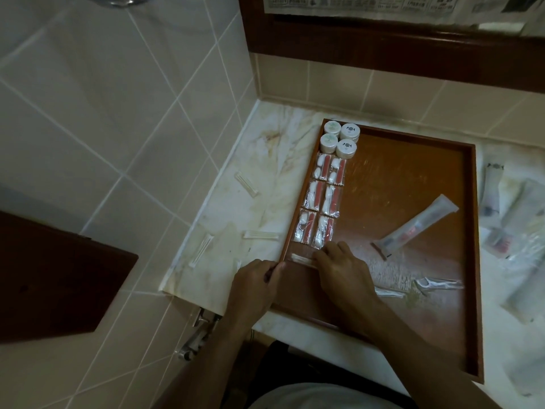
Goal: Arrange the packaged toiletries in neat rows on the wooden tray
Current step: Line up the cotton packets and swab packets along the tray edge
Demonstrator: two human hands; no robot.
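A wooden tray (413,178) lies on the marble counter. Along its left side stand several round white jars (340,139), with several clear packets of cotton swabs and red files (321,202) in two columns below them. My right hand (339,268) presses a thin wrapped cotton-bud packet (300,259) down on the tray floor just below those columns. My left hand (256,278) pinches another thin packet at the tray's left rim. A wrapped toothbrush kit (418,224) lies slanted in the tray's middle, and wrapped floss picks (436,283) lie near my right wrist.
Three thin wrapped packets (247,184) (261,235) (201,250) lie on the marble counter (259,160) left of the tray. More clear-wrapped toiletries (513,222) are heaped on the counter right of the tray. A tiled wall rises at left, a wood-framed mirror behind.
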